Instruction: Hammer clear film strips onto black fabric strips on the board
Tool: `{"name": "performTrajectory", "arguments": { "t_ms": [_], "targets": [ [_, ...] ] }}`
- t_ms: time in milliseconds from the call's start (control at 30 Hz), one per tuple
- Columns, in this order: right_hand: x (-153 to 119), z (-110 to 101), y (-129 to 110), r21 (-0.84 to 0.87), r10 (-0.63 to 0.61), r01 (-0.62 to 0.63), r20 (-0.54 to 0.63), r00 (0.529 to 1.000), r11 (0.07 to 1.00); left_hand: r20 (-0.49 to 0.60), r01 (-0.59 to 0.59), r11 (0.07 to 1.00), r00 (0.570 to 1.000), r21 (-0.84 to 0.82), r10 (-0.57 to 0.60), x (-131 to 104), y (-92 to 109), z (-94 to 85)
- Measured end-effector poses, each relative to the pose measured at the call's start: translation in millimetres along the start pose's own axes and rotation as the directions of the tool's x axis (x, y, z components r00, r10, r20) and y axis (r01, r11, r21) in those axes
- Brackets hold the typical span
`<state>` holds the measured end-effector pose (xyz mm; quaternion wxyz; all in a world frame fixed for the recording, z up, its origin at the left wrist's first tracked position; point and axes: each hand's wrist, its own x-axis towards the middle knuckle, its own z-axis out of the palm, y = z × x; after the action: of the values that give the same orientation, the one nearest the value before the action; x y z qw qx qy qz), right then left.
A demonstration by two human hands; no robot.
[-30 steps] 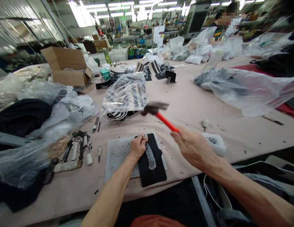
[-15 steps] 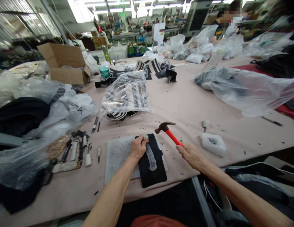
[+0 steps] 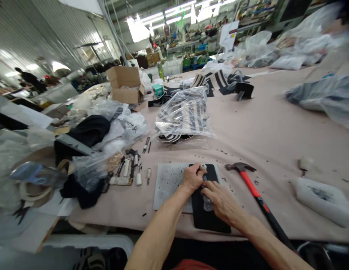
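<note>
My left hand (image 3: 192, 177) is closed around a white-topped punch (image 3: 202, 167), held upright over the upper part of a black panel (image 3: 210, 221). Its lower end is hidden by my fingers. A strip wrapped in clear plastic (image 3: 207, 205) lies along the panel. Close beside the left hand, my right hand (image 3: 222, 200) has its bent fingers on this strip, seemingly gripping it. Under the panel's left side is a grey board (image 3: 170, 183) strewn with black specks. A claw hammer (image 3: 254, 189) with a red and black handle lies on the table, right of my right hand.
Several hand tools (image 3: 126, 170) lie to the left, near plastic bags and a cardboard box (image 3: 125, 84). A plastic-covered stack of striped pieces (image 3: 182, 116) is ahead. At right, a white block (image 3: 322, 198) sits beside a white-handled tool (image 3: 305, 164).
My right hand has put the hammer down on the table and moved left to the plastic-wrapped strip. My left hand still grips the punch. The view has turned left.
</note>
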<state>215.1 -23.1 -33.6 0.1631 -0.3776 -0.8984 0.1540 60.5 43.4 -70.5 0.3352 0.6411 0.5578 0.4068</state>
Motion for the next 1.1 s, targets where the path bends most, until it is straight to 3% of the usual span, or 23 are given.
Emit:
{"name": "performTrajectory", "arguments": {
  "t_ms": [100,200,267,367,533,667,833,1000,1100],
  "targets": [
    [2.8,10.0,1.9,-0.004,0.012,-0.012,0.021,1.000,1.000,-0.089,0.133,0.970,0.984,-0.204,-0.153,7.6,0.7,3.5],
    [5.3,9.8,-3.7,-0.052,0.065,-0.063,0.025,0.998,0.997,-0.247,0.239,0.810,0.873,-0.536,-0.421,19.0,3.4,-1.9],
    [8.6,3.0,-13.6,-0.133,0.159,-0.155,0.019,0.987,0.979,-0.314,0.208,0.749,0.813,-0.630,-0.490,22.5,6.8,-13.4],
    [19.1,-17.1,-28.6,-0.272,0.335,-0.327,-0.015,0.942,0.905,-0.422,0.094,0.809,0.815,-0.580,-0.397,21.1,12.3,-42.2],
    [39.5,-57.5,-33.0,-0.315,0.581,-0.582,-0.107,0.807,0.750,-0.571,-0.060,0.876,0.779,-0.479,-0.259,14.1,19.6,-92.0],
    [39.6,-56.5,-30.1,-0.193,0.673,-0.681,-0.112,0.731,0.707,-0.522,-0.004,0.899,0.816,-0.437,-0.250,-3.2,19.4,-94.7],
    [24.9,-17.0,-27.5,0.018,0.696,-0.697,-0.089,0.713,0.716,-0.370,0.094,0.883,0.884,-0.459,-0.286,-20.5,10.9,-63.1],
    [21.4,7.0,-21.8,0.043,0.599,-0.602,-0.175,0.782,0.798,-0.224,0.107,0.883,0.947,-0.458,-0.231,-12.8,13.4,-38.4],
    [27.1,9.8,-20.9,0.008,0.608,-0.614,-0.157,0.778,0.789,-0.170,0.092,0.888,0.968,-0.451,-0.187,-1.7,15.1,-26.9]
  ]
}}
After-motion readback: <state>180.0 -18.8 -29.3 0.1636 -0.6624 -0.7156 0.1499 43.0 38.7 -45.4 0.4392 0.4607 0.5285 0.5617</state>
